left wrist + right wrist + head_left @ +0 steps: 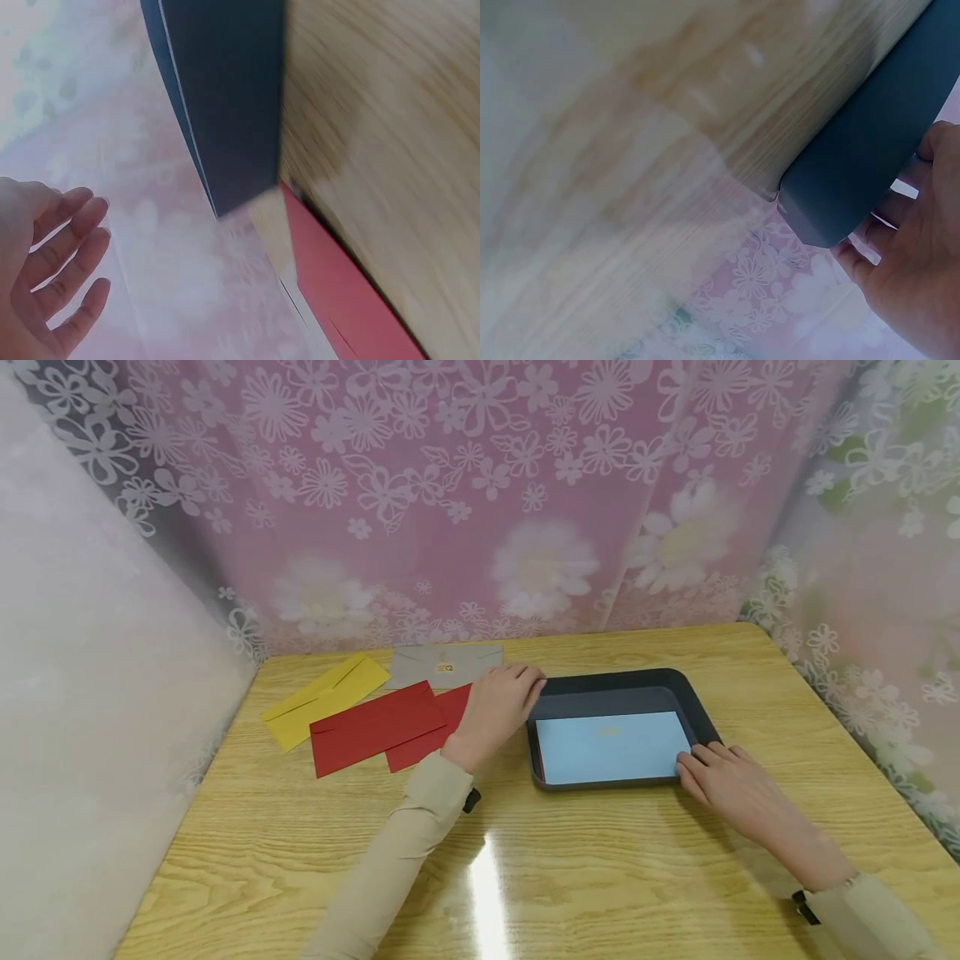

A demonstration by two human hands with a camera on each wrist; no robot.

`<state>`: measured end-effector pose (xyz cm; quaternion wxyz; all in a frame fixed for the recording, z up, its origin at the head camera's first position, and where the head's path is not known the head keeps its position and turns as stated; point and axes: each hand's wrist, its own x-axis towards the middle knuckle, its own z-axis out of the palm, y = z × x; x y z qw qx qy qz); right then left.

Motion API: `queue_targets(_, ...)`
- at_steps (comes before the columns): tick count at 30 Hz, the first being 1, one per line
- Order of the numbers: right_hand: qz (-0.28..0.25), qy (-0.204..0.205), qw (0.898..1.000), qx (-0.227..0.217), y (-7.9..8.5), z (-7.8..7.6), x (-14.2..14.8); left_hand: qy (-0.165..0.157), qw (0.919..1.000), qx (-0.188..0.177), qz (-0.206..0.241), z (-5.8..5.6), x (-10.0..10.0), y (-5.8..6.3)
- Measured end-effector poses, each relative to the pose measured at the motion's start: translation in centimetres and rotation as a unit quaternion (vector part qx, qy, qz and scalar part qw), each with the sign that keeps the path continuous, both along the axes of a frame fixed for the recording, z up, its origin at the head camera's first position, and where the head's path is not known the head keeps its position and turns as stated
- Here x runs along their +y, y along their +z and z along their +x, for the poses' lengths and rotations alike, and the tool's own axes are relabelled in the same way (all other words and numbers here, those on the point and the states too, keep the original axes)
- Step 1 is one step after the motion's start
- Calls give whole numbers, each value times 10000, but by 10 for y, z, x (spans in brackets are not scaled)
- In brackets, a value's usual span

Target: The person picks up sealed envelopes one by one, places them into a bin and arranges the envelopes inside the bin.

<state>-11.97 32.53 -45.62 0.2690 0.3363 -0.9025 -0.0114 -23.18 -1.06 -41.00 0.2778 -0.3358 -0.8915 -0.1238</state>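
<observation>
A light blue envelope (611, 747) lies in a dark grey tray (566, 685), with a red edge showing beside its left end. My left hand (501, 706) is at the tray's back left corner. In the left wrist view its loosely bent fingers (79, 247) stand apart from the tray's side (225, 97) and hold nothing. At the front right corner, my right hand (731, 781) reaches over the rim, thumb and fingers close to the envelope's right end. The tray wall (847, 165) hides those fingertips in the right wrist view, so I cannot tell whether they pinch the envelope.
Left of the tray, two overlapping red envelopes (375, 727) lie on the wooden table (300, 852). Behind them are a yellow envelope (330, 693) and a grey envelope (450, 664) with a small gold mark. Flowered curtains (450, 485) close off the back and sides.
</observation>
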Motion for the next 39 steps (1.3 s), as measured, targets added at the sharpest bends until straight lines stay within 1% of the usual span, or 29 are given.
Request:
queue_targets(2,28,2,10000,-11,0,0,0,40,9999,57,96,-2,-12,-2)
queue_targets(4,53,0,10000,-13,1,1,0,132,9998,28,142,-3,-25,-5)
queue_targets(11,93,-19,10000,4,2,1,-1,769,9966,-258,155,-4,-80,-15)
queue_targets(14,49,-46,10000,-40,1,2,-2,942,9946,-390,202,-4,-105,-21)
queue_targets(16,32,-65,10000,-69,0,2,-1,1082,9923,-567,210,-4,-122,-24)
queue_targets(18,23,-74,9999,-82,-1,2,-1,1255,9884,-833,195,-5,-138,-26)
queue_targets(22,-23,-62,10000,-39,-1,0,-1,1612,9756,-1490,93,-6,-167,-26)
queue_targets(24,-27,-46,10000,-4,-2,0,0,1732,9694,-1737,42,-7,-179,-26)
queue_targets(26,1,-37,10000,27,-2,-1,0,1800,9649,-1913,-8,-8,-190,-26)
queue_targets(32,121,-36,9999,-13,-1,-1,1,1918,9531,-2336,-135,-13,-215,-36)
queue_targets(35,114,-34,9999,-55,-1,-1,1,1968,9468,-2541,-171,-13,-221,-40)
queue_targets(39,53,-28,10000,-60,1,0,-1,1955,9430,-2685,-221,-12,-225,-42)
